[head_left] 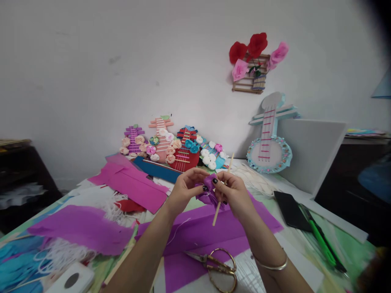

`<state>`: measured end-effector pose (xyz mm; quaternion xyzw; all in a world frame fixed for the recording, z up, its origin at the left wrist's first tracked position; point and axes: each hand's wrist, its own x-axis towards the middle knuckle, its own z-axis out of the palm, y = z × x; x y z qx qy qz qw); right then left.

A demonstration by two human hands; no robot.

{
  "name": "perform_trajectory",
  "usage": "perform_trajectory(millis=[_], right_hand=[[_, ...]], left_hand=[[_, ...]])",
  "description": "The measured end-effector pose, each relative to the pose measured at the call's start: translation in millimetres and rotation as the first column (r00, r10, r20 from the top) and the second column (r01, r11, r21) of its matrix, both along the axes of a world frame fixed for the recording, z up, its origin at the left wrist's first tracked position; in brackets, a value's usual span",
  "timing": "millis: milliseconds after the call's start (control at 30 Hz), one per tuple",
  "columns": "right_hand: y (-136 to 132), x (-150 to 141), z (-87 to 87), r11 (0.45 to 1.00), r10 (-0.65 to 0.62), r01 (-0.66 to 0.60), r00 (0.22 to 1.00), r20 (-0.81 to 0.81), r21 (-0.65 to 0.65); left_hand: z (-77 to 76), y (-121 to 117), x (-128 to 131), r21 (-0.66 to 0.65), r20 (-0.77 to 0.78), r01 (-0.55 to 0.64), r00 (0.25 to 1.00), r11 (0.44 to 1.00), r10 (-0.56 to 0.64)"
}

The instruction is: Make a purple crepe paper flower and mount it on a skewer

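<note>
Both hands meet above the table's middle around a small purple crepe-paper flower point(209, 190). My left hand point(185, 188) pinches its left side with closed fingers. On the right, my right hand point(231, 191) grips the flower together with a thin wooden stick point(220, 202), which runs from upper right to lower left through the fingers. A white thread hangs from the flower toward the purple paper sheet point(214, 232) below.
Gold-handled scissors point(218, 266) lie near the front. Purple and pink crepe sheets point(82, 228), white thread and a white tape roll point(71, 280) are at left. A black phone point(288, 209) and green pen point(322, 242) are right. Paper guitar crafts point(171, 146) line the wall.
</note>
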<state>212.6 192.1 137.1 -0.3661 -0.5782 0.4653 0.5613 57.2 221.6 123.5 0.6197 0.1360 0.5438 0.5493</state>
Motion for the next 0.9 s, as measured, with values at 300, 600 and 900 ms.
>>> perform_trajectory(millis=[300,600,900], right_hand=[[1.0,-0.5,-1.8,0.999,0.032,-0.032,0.999,-0.011,0.003],[1.3,-0.7,-0.8,1.000,-0.018,0.019,0.999,-0.026,0.013],[-0.6,0.5,3.5,0.996,0.034,-0.046,0.990,-0.138,-0.082]], left_hand=[[2.6,-3.7,3.2,-0.093,0.056,0.062,0.997,0.994,-0.057],[4.1,-4.9,6.5,-0.038,-0.024,-0.018,1.000,0.999,0.017],[3.3,-1.6,2.9,-0.067,0.000,-0.045,0.999,0.997,0.045]])
